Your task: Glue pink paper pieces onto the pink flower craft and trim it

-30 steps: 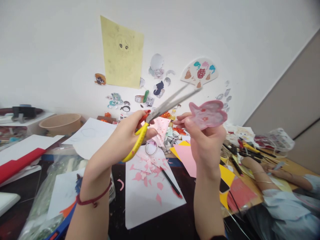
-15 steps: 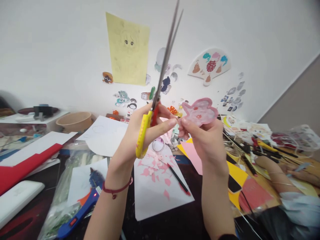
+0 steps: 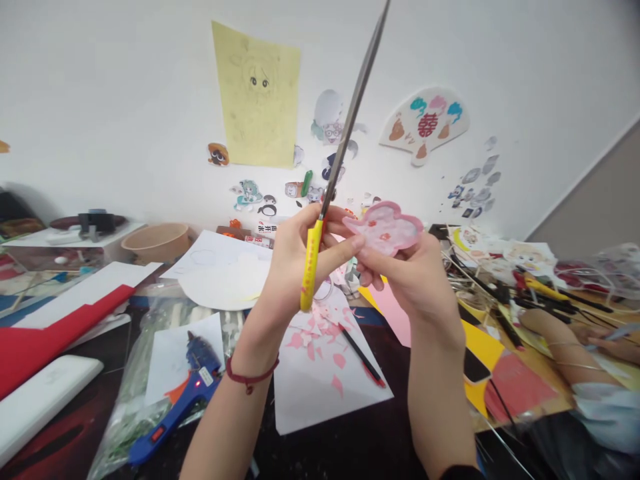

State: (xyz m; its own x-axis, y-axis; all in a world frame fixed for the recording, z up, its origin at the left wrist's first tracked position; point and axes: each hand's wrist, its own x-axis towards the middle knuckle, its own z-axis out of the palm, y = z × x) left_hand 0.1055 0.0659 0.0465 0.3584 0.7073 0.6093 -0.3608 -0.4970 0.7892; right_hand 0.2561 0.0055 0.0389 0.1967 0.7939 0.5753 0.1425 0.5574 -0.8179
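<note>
Yellow-and-red scissors (image 3: 311,267) hang in my left hand (image 3: 295,263), blades pointing up and to the right. The thumb and fingers of that hand also touch the left end of a pink cloud-shaped paper piece (image 3: 393,227) with small red flowers. My right hand (image 3: 417,277) pinches the lower edge of the same piece. Beneath both hands a white sheet (image 3: 320,400) bears pink paper scraps (image 3: 339,360) and a black pen (image 3: 363,357) with a red end.
A blue glue gun (image 3: 175,407) with a lit red light lies at the left, near a white power bank (image 3: 47,400), red paper (image 3: 75,327) and a beige bowl (image 3: 156,241). At the right are a phone (image 3: 475,367), yellow paper (image 3: 487,343) and another person's arm (image 3: 557,347).
The pink piece has shifted left and turned, its left end now at my left fingertips. The scissors have tilted further right, and their blades now look closed together.
</note>
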